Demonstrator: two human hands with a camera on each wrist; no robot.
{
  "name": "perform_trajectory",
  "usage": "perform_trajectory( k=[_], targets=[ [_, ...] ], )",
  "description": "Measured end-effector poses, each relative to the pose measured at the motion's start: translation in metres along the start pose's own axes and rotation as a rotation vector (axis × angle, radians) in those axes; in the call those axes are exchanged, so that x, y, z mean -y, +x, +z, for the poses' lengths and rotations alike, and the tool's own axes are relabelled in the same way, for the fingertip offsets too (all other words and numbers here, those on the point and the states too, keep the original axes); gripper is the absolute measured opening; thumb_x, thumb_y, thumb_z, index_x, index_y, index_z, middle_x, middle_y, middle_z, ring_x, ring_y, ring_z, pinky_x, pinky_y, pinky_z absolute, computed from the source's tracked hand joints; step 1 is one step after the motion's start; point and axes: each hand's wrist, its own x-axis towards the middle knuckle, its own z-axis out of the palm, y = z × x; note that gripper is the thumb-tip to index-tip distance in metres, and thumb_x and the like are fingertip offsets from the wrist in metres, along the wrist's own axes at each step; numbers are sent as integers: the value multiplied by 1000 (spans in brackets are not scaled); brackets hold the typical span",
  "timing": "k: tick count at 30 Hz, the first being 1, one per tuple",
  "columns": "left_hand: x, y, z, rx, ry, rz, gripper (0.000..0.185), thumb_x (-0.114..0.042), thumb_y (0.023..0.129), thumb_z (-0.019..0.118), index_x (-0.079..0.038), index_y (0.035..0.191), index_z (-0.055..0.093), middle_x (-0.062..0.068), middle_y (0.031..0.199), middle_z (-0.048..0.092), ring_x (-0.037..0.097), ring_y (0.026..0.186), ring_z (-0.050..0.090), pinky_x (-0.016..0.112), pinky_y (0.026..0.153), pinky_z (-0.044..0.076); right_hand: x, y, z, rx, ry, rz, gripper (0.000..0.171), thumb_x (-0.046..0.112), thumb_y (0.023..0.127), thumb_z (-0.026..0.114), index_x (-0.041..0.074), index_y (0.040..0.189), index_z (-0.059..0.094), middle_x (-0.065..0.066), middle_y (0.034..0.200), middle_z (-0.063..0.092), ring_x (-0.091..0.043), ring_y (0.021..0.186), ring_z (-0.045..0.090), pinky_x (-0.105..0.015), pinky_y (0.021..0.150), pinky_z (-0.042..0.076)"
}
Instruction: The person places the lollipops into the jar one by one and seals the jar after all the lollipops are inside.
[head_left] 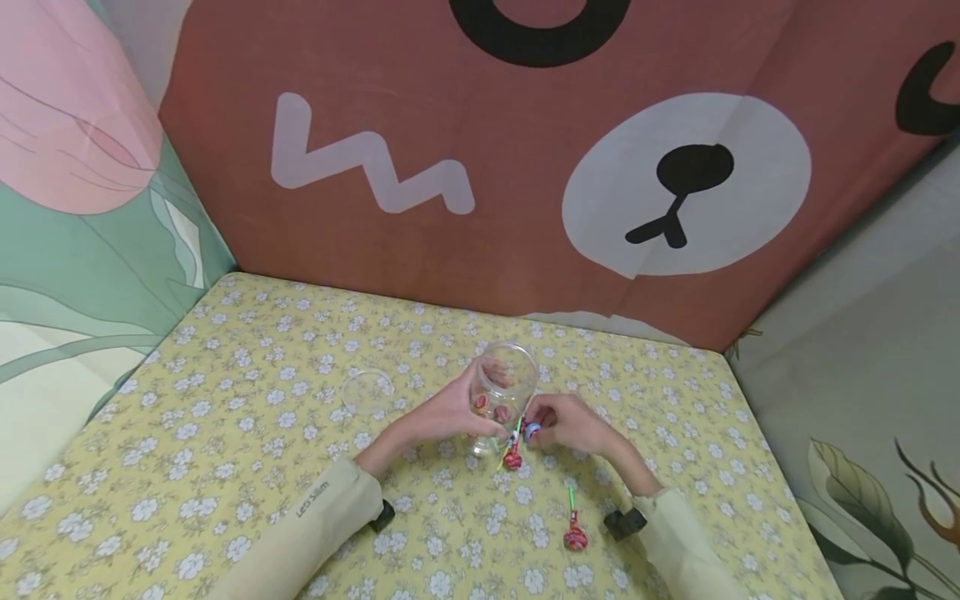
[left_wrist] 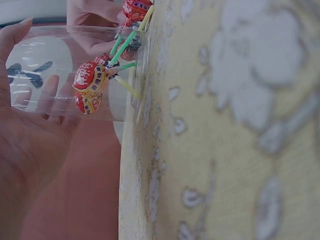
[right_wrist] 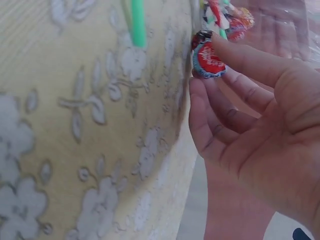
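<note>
My left hand (head_left: 446,410) grips a clear plastic jar (head_left: 517,362), thumb on the near side and fingers behind it. The jar stands on the table, and several red-and-yellow wrapped lollipops (left_wrist: 90,80) with green and yellow sticks show inside it in the left wrist view. Close by the jar's right side, my right hand (head_left: 576,423) pinches a lollipop with a blue-and-red wrapper (right_wrist: 209,59) between thumb and fingers. A red lollipop (head_left: 512,458) lies just in front of the jar.
Another red lollipop (head_left: 575,537) with a green stick lies nearer me, in front of the right hand. A clear round lid (head_left: 367,392) lies left of the jar. The table (head_left: 262,433) has a yellow floral cover, with a bear-printed cloth wall (head_left: 525,250) behind it.
</note>
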Motion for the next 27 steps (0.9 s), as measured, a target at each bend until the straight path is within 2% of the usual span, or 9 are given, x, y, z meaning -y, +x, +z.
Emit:
perform_trajectory(
  k=[3, 7, 12, 15, 18, 20, 22, 24, 27],
  targets=[
    [0, 0, 0, -3, 9, 1, 85, -19, 83, 84, -24, 152, 36, -1, 142, 52, 18, 135, 49, 49, 106, 44, 1, -3, -5, -36, 13, -30, 13, 7, 91, 79, 5, 101, 72, -2, 93, 70, -18, 85, 66, -32, 72, 56],
    [-1, 0, 0, 3, 4, 4, 87, -16, 84, 83, -18, 155, 33, 1, 143, 51, 20, 134, 49, 47, 99, 48, 4, -5, -12, -83, 12, -51, 10, 11, 95, 75, 6, 103, 73, -2, 95, 71, -19, 88, 67, -33, 73, 57],
    [-1, 0, 1, 9, -3, 0, 89, -14, 84, 82, -17, 156, 31, 3, 145, 50, 21, 135, 49, 46, 94, 51, 10, -8, -23, -183, 2, -27, 13, 17, 99, 71, 8, 107, 75, -2, 97, 72, -20, 90, 67, -38, 77, 57],
    [-1, -1, 1, 9, -8, -5, 88, -15, 84, 82, -22, 156, 32, 2, 146, 50, 21, 136, 49, 47, 94, 50, 17, -13, -32, -235, 39, -7, 19, 20, 101, 69, 6, 111, 75, -5, 99, 72, -29, 93, 67, -46, 79, 57],
    [-2, -1, 0, 11, -12, -4, 89, -16, 84, 83, -22, 156, 31, 1, 146, 50, 20, 138, 47, 48, 100, 46, 22, -18, -41, -283, 86, 6, 23, 22, 102, 68, 4, 114, 74, -8, 102, 72, -36, 95, 67, -44, 79, 57],
    [-2, -1, 0, 13, -11, -2, 91, -18, 84, 84, -19, 157, 30, 0, 145, 50, 20, 139, 47, 49, 102, 45, 25, -20, -47, -316, 121, 19, 24, 22, 102, 67, 2, 115, 73, -11, 102, 72, -34, 95, 67, -40, 78, 57],
    [-2, -1, 0, 15, -12, 1, 91, -18, 84, 84, -18, 158, 30, 0, 145, 50, 20, 140, 46, 49, 102, 45, 27, -23, -51, -346, 136, 32, 26, 22, 103, 66, 1, 117, 72, -12, 103, 72, -26, 92, 67, -33, 77, 56],
    [-2, -2, 0, 15, -10, 3, 91, -17, 84, 84, -19, 157, 30, 0, 145, 50, 21, 140, 45, 50, 103, 45, 31, -25, -56, -373, 160, 36, 27, 22, 103, 66, 0, 118, 72, -14, 103, 72, -19, 89, 67, -31, 77, 56],
    [-2, -2, 0, 16, -14, 7, 88, -16, 85, 83, -22, 156, 32, 2, 146, 50, 23, 141, 44, 51, 105, 44, 36, -28, -61, -401, 180, 26, 28, 22, 104, 65, -1, 119, 71, -14, 103, 73, -16, 88, 66, -30, 78, 56]
  ],
)
